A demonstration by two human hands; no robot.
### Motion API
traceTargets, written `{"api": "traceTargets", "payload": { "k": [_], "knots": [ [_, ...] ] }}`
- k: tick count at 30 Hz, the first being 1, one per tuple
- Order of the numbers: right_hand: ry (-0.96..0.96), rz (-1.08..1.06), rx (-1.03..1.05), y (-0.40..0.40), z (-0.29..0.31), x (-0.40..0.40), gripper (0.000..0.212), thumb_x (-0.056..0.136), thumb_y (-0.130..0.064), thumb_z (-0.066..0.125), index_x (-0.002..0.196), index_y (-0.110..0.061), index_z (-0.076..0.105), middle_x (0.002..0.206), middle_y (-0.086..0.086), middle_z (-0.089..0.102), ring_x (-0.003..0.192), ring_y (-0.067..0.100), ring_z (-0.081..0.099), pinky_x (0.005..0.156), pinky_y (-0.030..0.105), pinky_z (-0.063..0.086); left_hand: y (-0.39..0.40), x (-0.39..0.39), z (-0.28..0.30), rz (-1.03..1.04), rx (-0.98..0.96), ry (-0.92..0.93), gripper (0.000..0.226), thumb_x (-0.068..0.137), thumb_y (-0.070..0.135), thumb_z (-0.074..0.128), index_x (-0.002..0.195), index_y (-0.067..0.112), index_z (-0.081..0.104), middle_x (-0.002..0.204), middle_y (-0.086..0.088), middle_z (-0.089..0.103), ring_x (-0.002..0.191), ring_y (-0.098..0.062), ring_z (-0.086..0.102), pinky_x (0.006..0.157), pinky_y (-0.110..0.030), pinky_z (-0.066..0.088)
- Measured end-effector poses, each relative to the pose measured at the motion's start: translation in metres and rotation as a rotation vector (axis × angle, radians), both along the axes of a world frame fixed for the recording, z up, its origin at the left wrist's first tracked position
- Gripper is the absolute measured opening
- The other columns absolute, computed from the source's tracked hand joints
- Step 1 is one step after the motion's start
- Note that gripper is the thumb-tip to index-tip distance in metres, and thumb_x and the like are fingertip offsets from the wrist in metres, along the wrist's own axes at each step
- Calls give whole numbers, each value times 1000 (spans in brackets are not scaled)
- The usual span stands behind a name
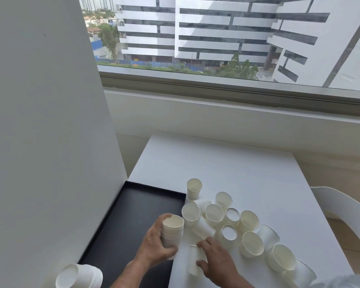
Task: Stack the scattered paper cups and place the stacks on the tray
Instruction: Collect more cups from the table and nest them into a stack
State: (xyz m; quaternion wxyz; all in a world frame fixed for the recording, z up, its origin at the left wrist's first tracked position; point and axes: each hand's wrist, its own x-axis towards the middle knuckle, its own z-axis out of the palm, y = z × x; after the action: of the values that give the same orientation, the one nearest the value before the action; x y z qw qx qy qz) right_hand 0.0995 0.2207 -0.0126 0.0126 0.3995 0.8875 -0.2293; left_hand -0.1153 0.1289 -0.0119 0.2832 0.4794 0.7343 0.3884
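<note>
I hold one stack of paper cups and reach for a loose cup on the desk.

My left hand (154, 244) has its fingers closed around an upright stack (172, 232) in the lower middle of the frame, at the right edge of the black tray (133, 204). My right hand (216, 260) lies on a single cup (193, 260) on its side, fingers curled on it. The scattered cups (233, 221) stand and lie on the white desk (227, 163), right of the tray. A second stack (79, 276) lies at the lower left of the frame.
</note>
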Motion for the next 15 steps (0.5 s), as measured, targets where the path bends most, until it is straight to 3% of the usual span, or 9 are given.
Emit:
{"api": "traceTargets", "payload": {
  "k": [3,5,8,10,12,15],
  "knots": [
    [113,-134,-76,-3,0,4,27,81,-35,70,107,-30,62,104,-9,59,104,11,50,89,22,41,-2,2,0,-24,-4,35,85,59,30,75,130,58,39,121,20,56,107,-1,57,90,-14,47],
    [202,-215,-161,-5,3,5,17,76,-26,76,88,-33,66,84,-12,63,83,6,55,81,23,47,-2,3,0,-39,2,58,83,60,32,74,129,62,38,123,21,52,112,2,54,94,-13,44],
    [411,-327,-234,-6,14,7,38,69,-11,82,64,-43,64,60,-8,64,58,1,57,67,26,53,-3,4,-1,-69,-2,79,85,62,34,73,132,64,35,123,22,51,112,3,54,97,-21,48],
    [628,-411,-196,-5,25,8,42,68,-3,84,67,-42,69,65,-10,69,61,2,62,62,20,49,-4,4,-1,-82,-15,92,87,62,37,71,134,66,31,125,24,49,111,4,54,97,-23,49],
    [815,-471,-129,-2,38,6,38,70,-2,84,76,-37,72,74,-11,72,70,8,66,67,17,49,-4,5,1,-97,-31,112,91,64,40,70,137,67,24,125,25,49,111,2,54,98,-25,49],
    [958,-449,-85,0,56,0,34,72,-3,84,79,-34,73,77,-10,72,78,12,67,73,16,49,0,10,5,-117,-46,116,98,64,41,69,142,67,16,129,30,47,114,0,52,100,-24,47]
  ]
}}
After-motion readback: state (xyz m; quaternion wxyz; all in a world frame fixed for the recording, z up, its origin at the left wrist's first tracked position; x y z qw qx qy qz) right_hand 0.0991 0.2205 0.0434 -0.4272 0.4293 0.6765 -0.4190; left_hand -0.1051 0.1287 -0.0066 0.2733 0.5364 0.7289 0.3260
